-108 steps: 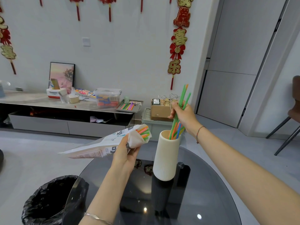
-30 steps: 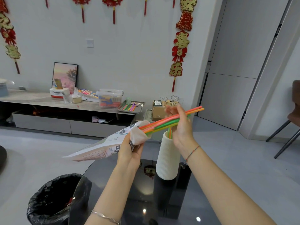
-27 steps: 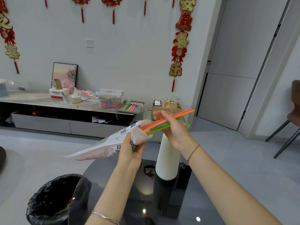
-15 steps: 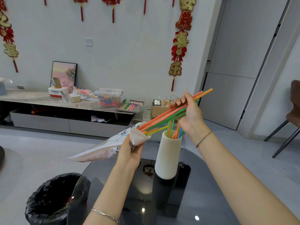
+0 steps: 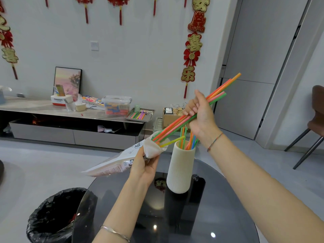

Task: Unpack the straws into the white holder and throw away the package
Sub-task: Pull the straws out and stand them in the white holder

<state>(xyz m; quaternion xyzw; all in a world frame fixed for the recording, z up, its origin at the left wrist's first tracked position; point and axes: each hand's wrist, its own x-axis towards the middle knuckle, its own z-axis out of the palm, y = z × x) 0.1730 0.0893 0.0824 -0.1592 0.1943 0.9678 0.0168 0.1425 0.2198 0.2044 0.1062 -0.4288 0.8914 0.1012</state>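
Observation:
My left hand [image 5: 144, 168] grips the white straw package [image 5: 121, 160] near its open mouth, holding it tilted above the table's left edge. My right hand [image 5: 199, 116] grips a bundle of orange, pink and green straws [image 5: 220, 92]. Their lower ends are still at the package mouth, and a yellow straw [image 5: 172, 141] sticks out there too. The ribbed white holder [image 5: 180, 171] stands on the dark glass table [image 5: 219, 216], just below my right hand, with several coloured straws upright in it.
A bin lined with a black bag [image 5: 52, 218] stands on the floor at the table's left. A low cabinet [image 5: 70, 123] with boxes and a tray runs along the far wall. A brown chair [image 5: 315, 120] is at the right edge.
My right hand has drawn the bundle of straws farther out of the package, up and to the right. The left hand and package have stayed put.

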